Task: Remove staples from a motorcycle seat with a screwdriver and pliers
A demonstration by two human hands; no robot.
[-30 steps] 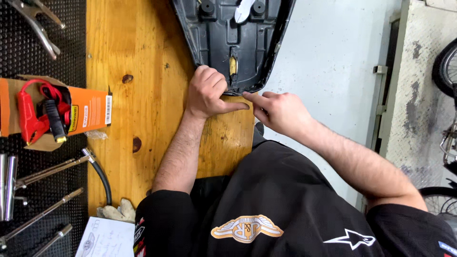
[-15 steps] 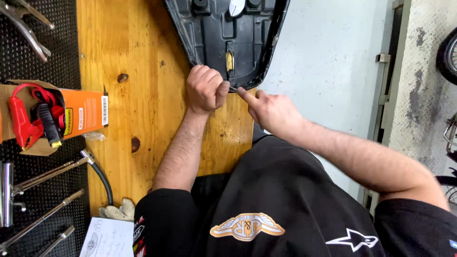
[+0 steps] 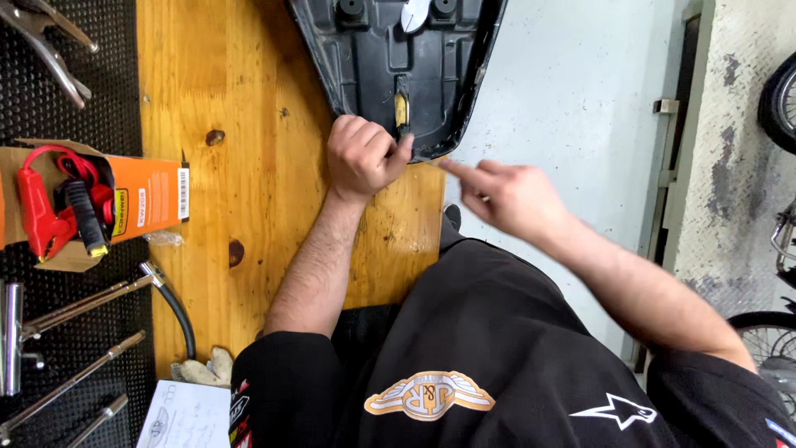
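Note:
A black moulded seat base [image 3: 373,66] lies underside up at the far end of the wooden bench [image 3: 224,199]. A small yellow tab [image 3: 401,109] sits in a slot near its near rim. My left hand [image 3: 361,156] is curled into a fist at that rim, with the thumb pressed against the edge just below the tab. My right hand [image 3: 510,195] hovers off the bench's right edge, a little away from the seat base. Its index finger points left toward the rim. Nothing shows in it, and it is blurred.
An orange box [image 3: 91,203] with red clamps lies on the black mat [image 3: 83,108] at the left. Pliers [image 3: 50,46], long metal tools [image 3: 66,299], a black hose [image 3: 178,311], a glove [image 3: 203,369] and a paper sheet [image 3: 182,415] are nearby. A concrete floor [image 3: 580,99] and a wheel [image 3: 779,99] are at the right.
My right hand has drawn back from the seat base's rim, moving right and toward me. My left hand stays at the rim near the yellow tab. The view has shifted slightly.

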